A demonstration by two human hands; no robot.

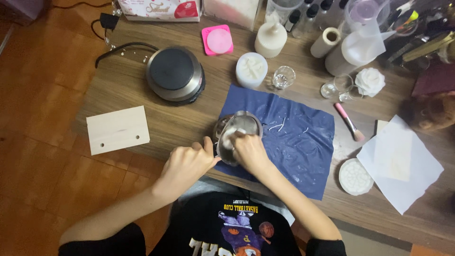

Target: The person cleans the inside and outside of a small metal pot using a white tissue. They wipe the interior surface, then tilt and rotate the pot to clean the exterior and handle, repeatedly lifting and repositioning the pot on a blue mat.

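A wooden desk [142,90] is seen from above over a reddish tiled floor, and near its front edge a crinkled dark blue sheet [294,137] streaked with white flecks has been spread. At the left edge of that sheet a small metal pitcher [237,135] is held tilted toward the person. Its handle side is gripped by the left hand [185,166], the fingers being closed around it with the thumb raised along the rim. The right hand [249,151] is pressed into the mouth of the vessel, its fingers bunched together on a white wad [232,135], which may be cloth or tissue; more cannot be told. The pitcher is judged to be light, rigid and thin-walled, with a smooth wall that may be slick if a waxy film is left on it, so the handle would seem the surest place for a hold, the rim being a second one. Behind it a round electric hotplate [175,73] is placed, with a pale wooden board [117,129] to the left. Farther back a pink square mould [217,40], a white cylindrical candle [251,68] and a small clear glass [283,77] are set out. To the right a pink-handled brush [348,122], a white flower-shaped piece [370,81] and a round white patterned disc [354,177] are laid, beside white paper sheets [403,166].
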